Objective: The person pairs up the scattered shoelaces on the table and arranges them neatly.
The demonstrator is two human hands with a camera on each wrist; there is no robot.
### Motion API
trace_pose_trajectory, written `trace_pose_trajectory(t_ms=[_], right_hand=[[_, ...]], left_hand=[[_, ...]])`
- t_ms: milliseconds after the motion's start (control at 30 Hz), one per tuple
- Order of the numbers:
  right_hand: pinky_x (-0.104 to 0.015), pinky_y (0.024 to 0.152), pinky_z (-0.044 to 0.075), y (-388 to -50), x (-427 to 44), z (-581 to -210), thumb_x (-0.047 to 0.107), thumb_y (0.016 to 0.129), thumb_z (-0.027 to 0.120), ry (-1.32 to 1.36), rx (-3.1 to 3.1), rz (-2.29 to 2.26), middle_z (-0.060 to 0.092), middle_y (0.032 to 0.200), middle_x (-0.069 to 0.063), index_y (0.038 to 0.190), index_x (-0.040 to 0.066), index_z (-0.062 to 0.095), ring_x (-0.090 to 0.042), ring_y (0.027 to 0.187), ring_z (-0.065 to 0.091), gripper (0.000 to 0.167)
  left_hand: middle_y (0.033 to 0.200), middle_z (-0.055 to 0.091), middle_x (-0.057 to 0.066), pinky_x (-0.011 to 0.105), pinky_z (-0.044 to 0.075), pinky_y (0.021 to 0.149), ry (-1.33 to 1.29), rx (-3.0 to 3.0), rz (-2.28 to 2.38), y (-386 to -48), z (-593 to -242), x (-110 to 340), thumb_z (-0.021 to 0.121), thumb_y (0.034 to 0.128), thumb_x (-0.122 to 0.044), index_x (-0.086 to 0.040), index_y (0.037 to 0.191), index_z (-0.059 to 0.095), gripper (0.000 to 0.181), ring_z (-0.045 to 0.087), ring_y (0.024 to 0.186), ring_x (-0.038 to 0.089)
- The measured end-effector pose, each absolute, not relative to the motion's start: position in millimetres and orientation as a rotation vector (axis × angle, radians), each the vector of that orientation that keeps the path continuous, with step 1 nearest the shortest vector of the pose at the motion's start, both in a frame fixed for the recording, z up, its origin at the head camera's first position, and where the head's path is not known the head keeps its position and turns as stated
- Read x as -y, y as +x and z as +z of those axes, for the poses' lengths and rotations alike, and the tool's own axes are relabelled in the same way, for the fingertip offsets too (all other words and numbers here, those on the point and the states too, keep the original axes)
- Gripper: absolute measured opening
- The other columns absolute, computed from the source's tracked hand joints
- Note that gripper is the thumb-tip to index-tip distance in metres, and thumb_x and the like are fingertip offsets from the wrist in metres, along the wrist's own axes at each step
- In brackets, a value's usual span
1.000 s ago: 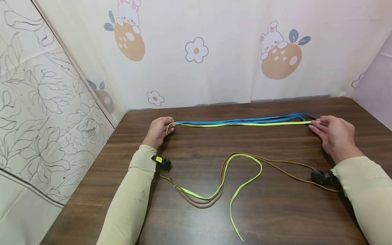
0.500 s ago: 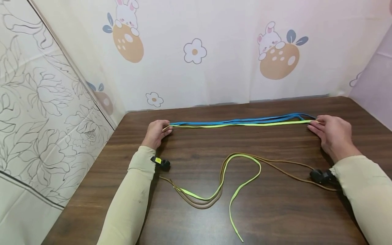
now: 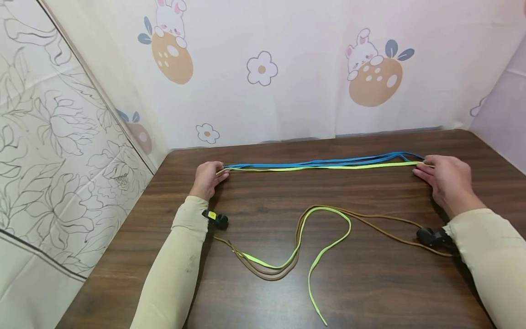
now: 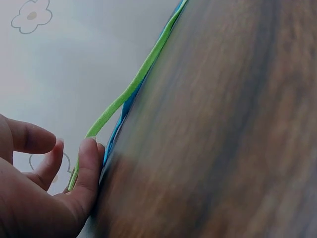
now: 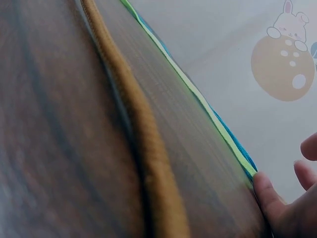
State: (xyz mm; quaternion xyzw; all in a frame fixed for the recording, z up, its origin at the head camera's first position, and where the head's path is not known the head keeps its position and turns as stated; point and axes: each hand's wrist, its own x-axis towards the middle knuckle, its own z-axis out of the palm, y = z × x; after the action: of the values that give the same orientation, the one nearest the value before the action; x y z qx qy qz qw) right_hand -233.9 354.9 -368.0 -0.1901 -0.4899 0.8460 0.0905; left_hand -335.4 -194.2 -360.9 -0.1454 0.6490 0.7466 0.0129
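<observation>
A yellow-green lace (image 3: pixel 287 170) (image 4: pixel 148 62) (image 5: pixel 198 94) stretches nearly straight along the back of the table, beside and partly over blue laces (image 3: pixel 349 160) (image 4: pixel 130 101) (image 5: pixel 233 136). At its left end, my left hand (image 3: pixel 206 179) (image 4: pixel 59 183) pinches the yellow-green lace; a short piece shows past the fingertip. My right hand (image 3: pixel 449 183) (image 5: pixel 290 203) pinches its right end, the fingertips low at the table. Whether either hand also grips the blue laces is hard to tell.
Nearer the front, brown laces (image 3: pixel 374 224) (image 5: pixel 148 144) curve across the wooden table (image 3: pixel 370 283), alongside another yellow-green lace (image 3: pixel 316 260) whose end trails toward the front edge. A printed cloth (image 3: pixel 304 91) hangs behind the table; a floral panel (image 3: pixel 61 137) stands left.
My left hand has moved slightly left and down, and the loose yellow-green end that arched over its fingers now lies low and straighter. The right hand has barely moved.
</observation>
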Motion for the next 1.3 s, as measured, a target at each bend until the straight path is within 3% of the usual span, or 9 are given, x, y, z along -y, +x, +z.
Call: trace_pose_trajectory(t_ms=[133, 233, 433, 600, 800, 933, 1067, 1300], right_hand=[[-0.025, 0.071, 0.058, -233.5, -354.8, -367.3, 0.015, 0.096, 0.068, -0.592, 1.534, 2.427, 0.050, 0.121, 0.006, 0.122, 0.014, 0.050, -0.006, 0.080, 0.072, 0.032], [-0.024, 0.071, 0.058, -233.8, -354.5, -366.8, 0.015, 0.098, 0.064, -0.623, 1.578, 2.336, 0.050, 0.121, 0.005, 0.123, 0.013, 0.051, -0.004, 0.081, 0.071, 0.028], [-0.023, 0.067, 0.058, -232.2, -352.6, -364.6, 0.013, 0.101, 0.056, -0.644, 1.579, 2.230, 0.051, 0.116, 0.001, 0.117, 0.012, 0.052, -0.004, 0.079, 0.071, 0.017], [-0.023, 0.064, 0.058, -231.4, -348.5, -361.8, 0.008, 0.101, 0.051, -0.584, 1.528, 2.196, 0.048, 0.115, -0.001, 0.112, 0.009, 0.054, -0.005, 0.081, 0.071, 0.012], [-0.026, 0.060, 0.058, -232.9, -339.5, -358.5, 0.005, 0.101, 0.053, -0.461, 1.476, 2.231, 0.068, 0.093, -0.001, 0.103, 0.006, 0.062, -0.012, 0.073, 0.073, 0.009], [-0.026, 0.063, 0.059, -232.7, -333.2, -351.7, 0.012, 0.101, 0.060, -0.336, 1.641, 2.256, 0.073, 0.087, -0.001, 0.104, 0.007, 0.064, -0.013, 0.073, 0.073, 0.007], [-0.025, 0.066, 0.058, -233.4, -330.4, -344.5, 0.026, 0.101, 0.062, -0.266, 1.957, 2.196, 0.074, 0.086, 0.002, 0.106, 0.011, 0.065, -0.010, 0.075, 0.072, 0.016], [-0.027, 0.070, 0.059, -236.7, -319.4, -340.1, 0.032, 0.105, 0.052, -0.121, 2.415, 1.927, 0.073, 0.086, 0.008, 0.104, 0.018, 0.066, -0.010, 0.078, 0.072, 0.019]], left_hand=[[0.110, 0.050, 0.010, 0.029, 0.055, 0.088, -0.460, -2.031, 2.340, -334.6, -359.7, 193.3, 0.054, 0.0989, -0.006, 0.001, 0.106, 0.054, 0.010, 0.066, 0.105, 0.025], [0.115, 0.051, 0.012, 0.029, 0.055, 0.088, -0.475, -2.047, 2.352, -333.8, -359.2, 192.8, 0.054, 0.0985, -0.006, 0.005, 0.114, 0.055, 0.019, 0.066, 0.100, 0.022], [0.116, 0.054, 0.014, 0.031, 0.055, 0.090, -0.461, -2.135, 2.349, -332.5, -359.0, 190.2, 0.054, 0.0976, -0.006, 0.012, 0.128, 0.053, 0.035, 0.063, 0.099, 0.023], [0.121, 0.057, 0.021, 0.038, 0.054, 0.090, -0.411, -2.248, 2.337, -332.1, -359.1, 188.0, 0.053, 0.0965, -0.007, 0.011, 0.124, 0.056, 0.033, 0.061, 0.102, 0.027], [0.109, 0.060, 0.018, 0.042, 0.053, 0.089, -0.328, -2.297, 2.390, -330.0, -357.9, 184.1, 0.055, 0.0962, -0.007, 0.010, 0.116, 0.059, 0.026, 0.060, 0.106, 0.034], [0.115, 0.061, 0.023, 0.043, 0.052, 0.091, -0.244, -2.319, 2.386, -327.7, -353.7, 177.8, 0.056, 0.0986, -0.009, 0.007, 0.111, 0.061, 0.020, 0.062, 0.107, 0.032], [0.114, 0.064, 0.023, 0.038, 0.052, 0.084, -0.162, -2.340, 2.350, -326.5, -350.8, 168.3, 0.056, 0.0997, -0.010, 0.001, 0.106, 0.062, 0.014, 0.065, 0.101, 0.028], [0.095, 0.070, 0.010, 0.029, 0.052, 0.072, 0.075, -2.315, 2.237, -323.7, -346.8, 157.8, 0.055, 0.1015, -0.011, 0.003, 0.118, 0.060, 0.022, 0.069, 0.091, 0.025]])
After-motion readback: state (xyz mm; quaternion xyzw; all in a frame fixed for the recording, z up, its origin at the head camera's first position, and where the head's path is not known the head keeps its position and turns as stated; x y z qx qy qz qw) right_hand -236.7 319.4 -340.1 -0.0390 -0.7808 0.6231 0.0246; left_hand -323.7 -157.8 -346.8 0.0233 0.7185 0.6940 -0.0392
